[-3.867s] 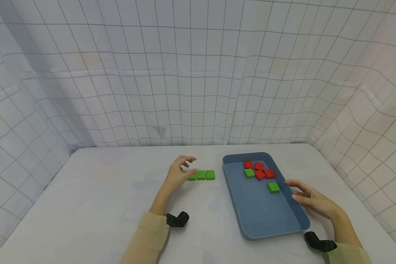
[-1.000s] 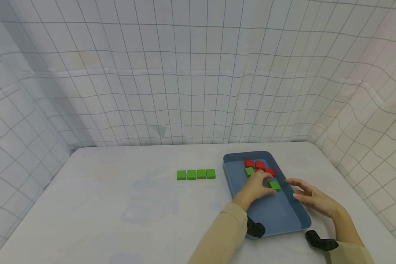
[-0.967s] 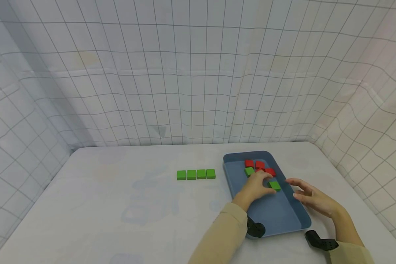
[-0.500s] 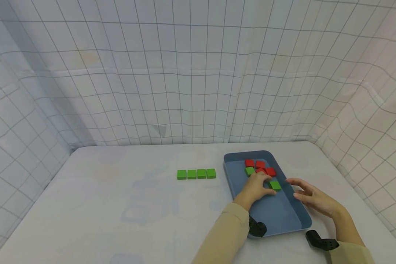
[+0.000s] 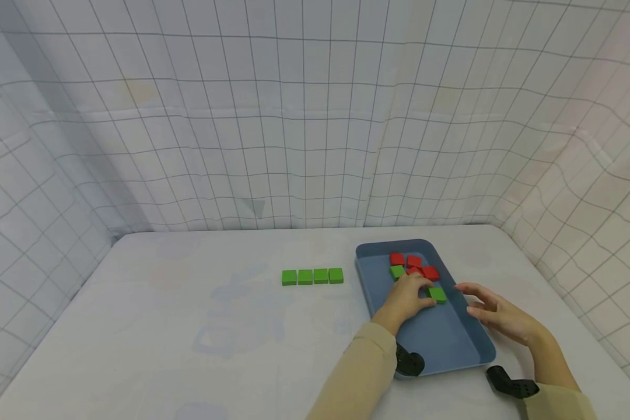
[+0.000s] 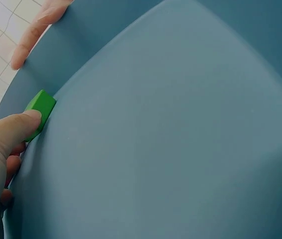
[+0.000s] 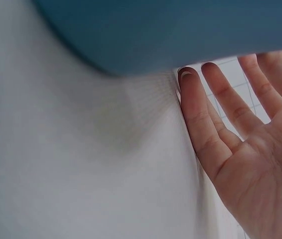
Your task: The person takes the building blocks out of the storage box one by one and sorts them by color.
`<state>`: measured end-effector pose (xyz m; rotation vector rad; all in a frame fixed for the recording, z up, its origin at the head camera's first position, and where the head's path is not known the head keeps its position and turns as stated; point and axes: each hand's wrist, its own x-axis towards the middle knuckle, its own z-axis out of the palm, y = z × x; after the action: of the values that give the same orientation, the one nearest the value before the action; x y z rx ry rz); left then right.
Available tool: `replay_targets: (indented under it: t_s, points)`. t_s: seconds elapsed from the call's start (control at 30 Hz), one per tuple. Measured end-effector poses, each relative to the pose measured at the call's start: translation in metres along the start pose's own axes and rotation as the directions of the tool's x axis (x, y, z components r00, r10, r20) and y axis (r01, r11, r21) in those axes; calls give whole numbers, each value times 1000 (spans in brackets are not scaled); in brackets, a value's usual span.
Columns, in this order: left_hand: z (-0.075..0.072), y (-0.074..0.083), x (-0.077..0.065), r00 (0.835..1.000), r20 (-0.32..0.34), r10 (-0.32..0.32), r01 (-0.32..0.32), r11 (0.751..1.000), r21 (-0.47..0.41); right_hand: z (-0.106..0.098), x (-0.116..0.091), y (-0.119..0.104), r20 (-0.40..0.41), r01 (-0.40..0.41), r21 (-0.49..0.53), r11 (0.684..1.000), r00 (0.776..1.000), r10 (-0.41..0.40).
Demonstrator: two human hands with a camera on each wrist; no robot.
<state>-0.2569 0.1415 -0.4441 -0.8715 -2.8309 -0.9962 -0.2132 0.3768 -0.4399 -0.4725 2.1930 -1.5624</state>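
My left hand (image 5: 404, 298) reaches into the blue tray (image 5: 441, 350) and pinches a flat green block (image 5: 438, 296) near the right wall. In the left wrist view the thumb presses on one face of that green block (image 6: 42, 107), with the other fingers curled behind it. My right hand (image 5: 499, 314) is at the tray's right side, fingers spread and loosely bent, fingertips right at the rim. From the right wrist view, the right hand (image 7: 255, 144) holds nothing and its fingers extend up beside the tray's outer wall.
Several red blocks (image 5: 414, 261) and another green block (image 5: 397, 272) lie at the tray's far end. Left of the tray, several green blocks (image 5: 305, 276) form a straight row on the white table (image 5: 189, 326). Grid-patterned white curtains (image 5: 315, 146) enclose the table.
My left hand has left the row of green blocks and moved right into the tray. Its thumb has since closed in on the green block. The right hand stays put.
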Motion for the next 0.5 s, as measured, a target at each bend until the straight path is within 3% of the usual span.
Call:
replay_targets:
  t_s: [0.2,0.5]
  points:
    - [-2,-1,0,1000,6,1,-1,999,-53,0,0,1,-4,-3,-2,1000,1000,3]
    - [-2,0,0,999,3,-37,37,969,-246,-1,-1,0,-6,-9,-16,1000,1000,9]
